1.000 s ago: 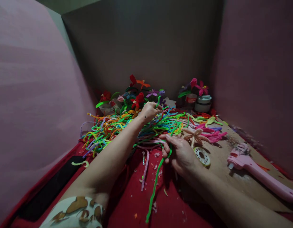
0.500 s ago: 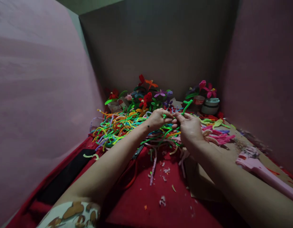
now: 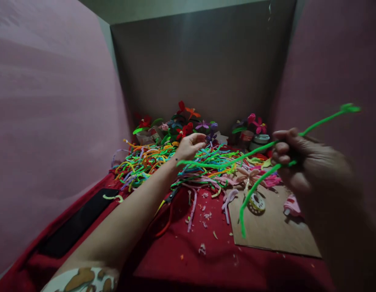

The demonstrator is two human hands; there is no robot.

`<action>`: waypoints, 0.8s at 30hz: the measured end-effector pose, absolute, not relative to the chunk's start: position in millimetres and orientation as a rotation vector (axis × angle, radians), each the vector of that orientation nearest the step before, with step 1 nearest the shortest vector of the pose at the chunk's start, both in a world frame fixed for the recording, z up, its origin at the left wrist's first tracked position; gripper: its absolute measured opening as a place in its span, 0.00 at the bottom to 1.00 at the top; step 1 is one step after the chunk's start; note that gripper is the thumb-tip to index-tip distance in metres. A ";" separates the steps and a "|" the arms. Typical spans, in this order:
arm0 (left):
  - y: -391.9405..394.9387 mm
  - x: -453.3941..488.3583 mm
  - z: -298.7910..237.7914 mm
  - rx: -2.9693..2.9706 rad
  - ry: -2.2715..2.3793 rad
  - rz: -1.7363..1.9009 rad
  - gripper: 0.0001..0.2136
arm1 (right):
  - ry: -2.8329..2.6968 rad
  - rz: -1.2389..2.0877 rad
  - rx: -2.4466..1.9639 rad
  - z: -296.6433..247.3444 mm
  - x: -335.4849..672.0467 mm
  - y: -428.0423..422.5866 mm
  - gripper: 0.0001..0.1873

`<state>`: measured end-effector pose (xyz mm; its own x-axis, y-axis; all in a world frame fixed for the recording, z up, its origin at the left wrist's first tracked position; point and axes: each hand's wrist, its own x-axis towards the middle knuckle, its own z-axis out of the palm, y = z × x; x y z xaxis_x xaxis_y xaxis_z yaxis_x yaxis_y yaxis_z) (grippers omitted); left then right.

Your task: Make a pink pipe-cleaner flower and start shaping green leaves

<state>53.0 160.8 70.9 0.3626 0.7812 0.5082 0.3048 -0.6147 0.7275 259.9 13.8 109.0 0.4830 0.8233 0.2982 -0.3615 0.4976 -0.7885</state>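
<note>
Bright green pipe cleaners (image 3: 255, 151) are gripped in my right hand (image 3: 310, 162), raised at the right above the cardboard. One strand runs long to the left, another hangs down in a bend, and a curled tip sticks out to the upper right. My left hand (image 3: 189, 148) hovers over the far part of a tangled heap of multicoloured pipe cleaners (image 3: 145, 162). Its thumb and fingers are apart, and nothing shows between them.
Fuzzy flowers (image 3: 185, 129) stand behind the heap. Cardboard (image 3: 273, 231) carries a yellow-rimmed spool (image 3: 256, 202), a pale pink flower (image 3: 248, 176) and a pink glue gun (image 3: 292, 206). Red-handled scissors (image 3: 169, 198) and a black flat object (image 3: 81, 221) lie nearer on red cloth.
My hands were together over the heap. My right hand has swung right and nearer with the green pipe cleaners, uncovering the spool and pale flower. My left hand has moved slightly left.
</note>
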 end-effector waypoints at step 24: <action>62.9 37.1 57.3 1.487 0.779 0.536 0.08 | -0.782 1.424 -0.776 56.4 220.3 57.6 0.08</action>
